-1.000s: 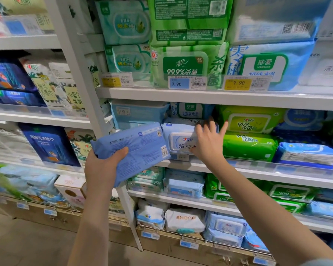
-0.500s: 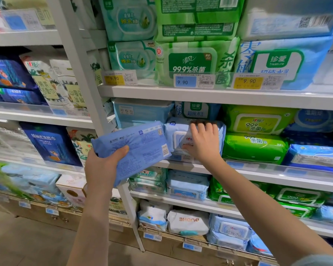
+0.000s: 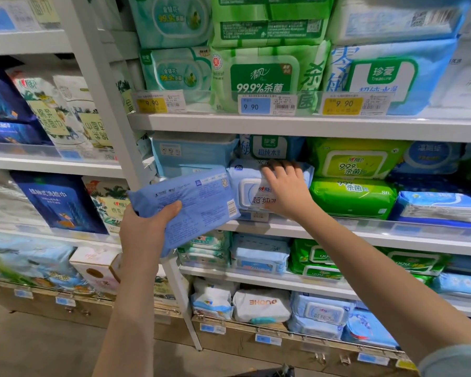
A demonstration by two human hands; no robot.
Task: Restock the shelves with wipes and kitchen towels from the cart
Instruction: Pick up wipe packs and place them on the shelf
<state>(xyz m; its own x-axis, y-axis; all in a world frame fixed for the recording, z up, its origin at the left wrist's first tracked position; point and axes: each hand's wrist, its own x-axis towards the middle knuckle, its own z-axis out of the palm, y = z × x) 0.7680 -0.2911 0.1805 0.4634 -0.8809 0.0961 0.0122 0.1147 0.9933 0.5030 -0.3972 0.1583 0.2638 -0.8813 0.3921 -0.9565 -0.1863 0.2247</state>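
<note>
My left hand (image 3: 147, 229) grips a flat blue wipes pack (image 3: 191, 202) by its lower left end, back label facing me, in front of the shelf upright. My right hand (image 3: 286, 189) lies on a light blue wipes pack with a white lid (image 3: 245, 191), which stands at the front of the middle shelf (image 3: 337, 232). Its fingers are fairly straight and reach up to the pack's top edge. The held pack overlaps the left edge of the shelved one. The cart is out of view.
Green wipes packs (image 3: 354, 197) are stacked right of my right hand. A pale blue box-like pack (image 3: 191, 153) sits behind the held pack. A white upright post (image 3: 106, 110) divides the bays, with tissue packs (image 3: 60, 202) to its left. Lower shelves are full of wipes.
My right hand went from spread fingers at the pack's right side to lying over its front and top. The left hand with its blue pack stayed almost still.
</note>
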